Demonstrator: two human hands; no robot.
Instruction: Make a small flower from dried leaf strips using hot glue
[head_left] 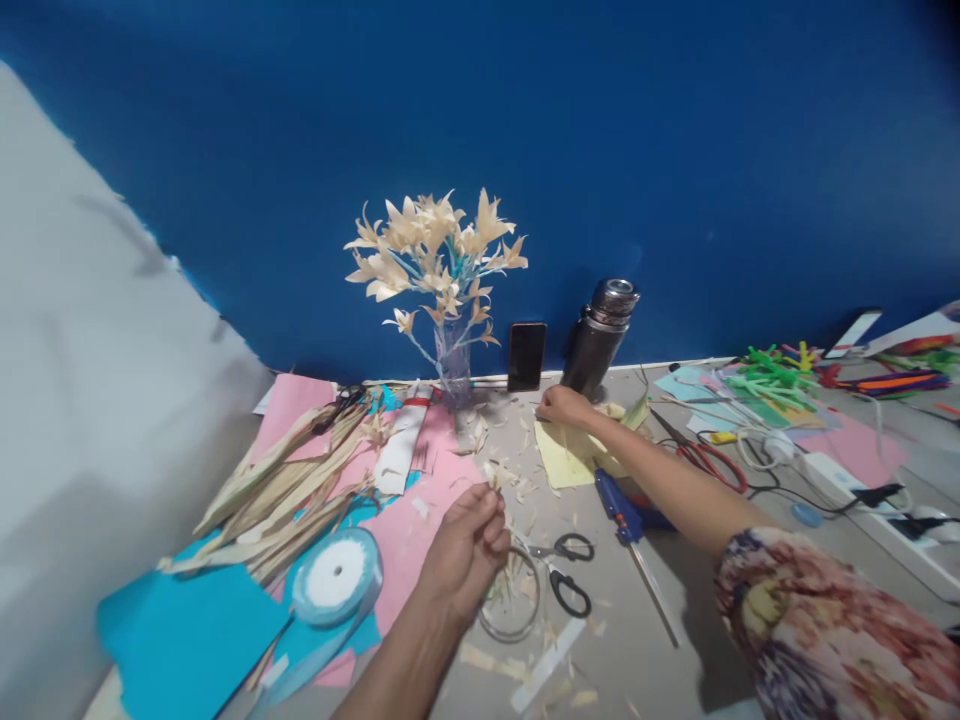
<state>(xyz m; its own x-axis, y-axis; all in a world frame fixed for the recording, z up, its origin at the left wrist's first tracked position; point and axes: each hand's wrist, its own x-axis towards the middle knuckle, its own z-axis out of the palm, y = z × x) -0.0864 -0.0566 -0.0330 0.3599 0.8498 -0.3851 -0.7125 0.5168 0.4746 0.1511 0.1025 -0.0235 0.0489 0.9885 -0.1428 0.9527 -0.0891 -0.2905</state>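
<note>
My left hand (469, 545) is closed in a pinch around a small cream husk flower piece (493, 478), held above the table. Farther forward, my right hand (566, 408) reaches down at the far edge of a yellow paper sheet (562, 455). Its fingers are drawn together, and whatever they grip is hidden. Below my left hand lie black-handled scissors (570, 570) and a wire ring (510, 632). A blue glue gun (619, 505) rests under my right forearm. Pale husk scraps (525, 490) are scattered between the hands.
Cream flowers (435, 235) stand in a clear vase (453, 365) by the blue wall, beside a phone (527, 355) and a dark flask (600, 340). Dry husks (277, 500) and a ribbon roll (337, 580) lie left. Red-handled scissors (712, 465) and a power strip (885, 520) lie right.
</note>
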